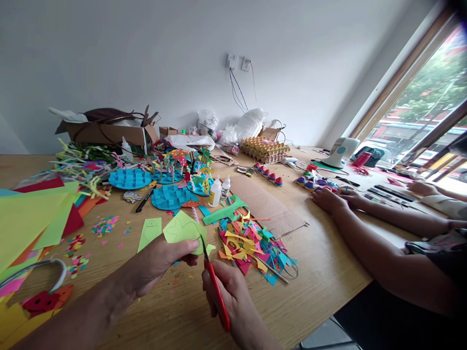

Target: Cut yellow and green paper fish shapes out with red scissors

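Note:
My left hand (170, 255) pinches a piece of light green paper (181, 227) between thumb and fingers. A fish-like outline is drawn on that paper in dark line. My right hand (228, 289) grips a pair of red-handled scissors (218, 291), whose blades meet the paper's right edge. Behind my left hand, a second light green piece (150, 233) with a drawn outline lies flat on the table. Right of the scissors spreads a heap of colourful paper scraps (251, 240). A green paper strip (226, 210) rests just behind the heap.
Two glue bottles (215, 192) stand beside blue paper discs (175, 197). A cardboard sheet (264, 201) lies at centre right. Coloured paper sheets (36, 218) are stacked at left. Another person's hands (330, 200) work at right near painted egg-carton pieces (301, 182). Egg cartons (264, 148) sit by the wall.

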A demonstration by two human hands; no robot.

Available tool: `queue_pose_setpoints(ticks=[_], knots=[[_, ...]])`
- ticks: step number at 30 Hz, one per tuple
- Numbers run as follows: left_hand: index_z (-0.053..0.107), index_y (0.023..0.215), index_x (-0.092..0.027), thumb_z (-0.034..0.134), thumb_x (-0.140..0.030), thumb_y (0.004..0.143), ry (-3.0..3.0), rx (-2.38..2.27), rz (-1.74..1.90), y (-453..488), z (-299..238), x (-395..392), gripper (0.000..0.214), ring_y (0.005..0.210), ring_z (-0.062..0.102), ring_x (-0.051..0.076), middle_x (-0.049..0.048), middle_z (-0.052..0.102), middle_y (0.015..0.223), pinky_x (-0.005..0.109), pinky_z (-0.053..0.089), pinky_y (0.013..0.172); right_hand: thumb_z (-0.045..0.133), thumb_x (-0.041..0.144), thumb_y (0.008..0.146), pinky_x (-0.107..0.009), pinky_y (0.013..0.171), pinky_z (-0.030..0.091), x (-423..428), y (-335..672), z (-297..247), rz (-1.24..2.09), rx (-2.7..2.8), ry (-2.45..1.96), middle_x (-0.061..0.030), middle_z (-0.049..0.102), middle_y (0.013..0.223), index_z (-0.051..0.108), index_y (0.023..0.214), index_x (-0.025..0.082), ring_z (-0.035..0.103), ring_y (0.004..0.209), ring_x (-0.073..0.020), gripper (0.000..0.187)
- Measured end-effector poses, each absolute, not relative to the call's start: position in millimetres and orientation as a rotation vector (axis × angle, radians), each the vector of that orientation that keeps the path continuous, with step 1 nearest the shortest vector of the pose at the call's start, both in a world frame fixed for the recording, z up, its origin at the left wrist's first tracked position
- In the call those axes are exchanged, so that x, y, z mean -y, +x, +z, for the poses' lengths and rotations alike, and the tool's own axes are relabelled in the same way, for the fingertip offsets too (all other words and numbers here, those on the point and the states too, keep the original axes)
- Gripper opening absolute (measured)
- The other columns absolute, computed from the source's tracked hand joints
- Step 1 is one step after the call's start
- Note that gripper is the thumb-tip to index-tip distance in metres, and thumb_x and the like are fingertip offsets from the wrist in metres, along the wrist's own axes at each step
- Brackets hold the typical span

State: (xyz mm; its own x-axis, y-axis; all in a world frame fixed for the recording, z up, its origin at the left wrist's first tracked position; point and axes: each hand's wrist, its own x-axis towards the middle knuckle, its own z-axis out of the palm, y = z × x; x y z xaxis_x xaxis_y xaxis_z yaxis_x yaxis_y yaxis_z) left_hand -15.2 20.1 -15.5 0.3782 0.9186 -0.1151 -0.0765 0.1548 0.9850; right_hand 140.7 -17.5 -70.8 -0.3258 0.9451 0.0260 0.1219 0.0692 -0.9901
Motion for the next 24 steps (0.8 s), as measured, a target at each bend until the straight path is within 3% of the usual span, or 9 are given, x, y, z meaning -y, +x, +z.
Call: queue_pose_setpoints(ticks=[11,24], knots=[[0.055,0.072,-0.019,0.054,-0.026,0.076,1.244,-0.929,0.857,-14.8,-18.6,-19.6,0.008,0.065,0.051,0.013,-0.0037,0.056,0.067,0.027,0.041,0.064,0.041,0.025,0.084,-0.017,0.038,0.027,17.8,140.5,-65.3,1.396,1.530,-1.066,0.0062,0.036,0.047,0.040,0.059,0.019,0.034,0.042,-0.0072,0.026],[0.057,0.071,-0.018,0.057,-0.025,0.073,1.177,-0.906,0.841,-17.2,-18.9,-20.0,0.007,0.062,0.052,0.013,-0.0037,0.057,0.065,0.026,0.043,0.061,0.040,0.032,0.088,-0.019,0.041,0.024,18.3,143.4,-72.3,1.341,1.592,-1.101,0.0059,0.030,0.053,0.036,0.059,0.019,0.031,0.045,-0.0070,0.032]])
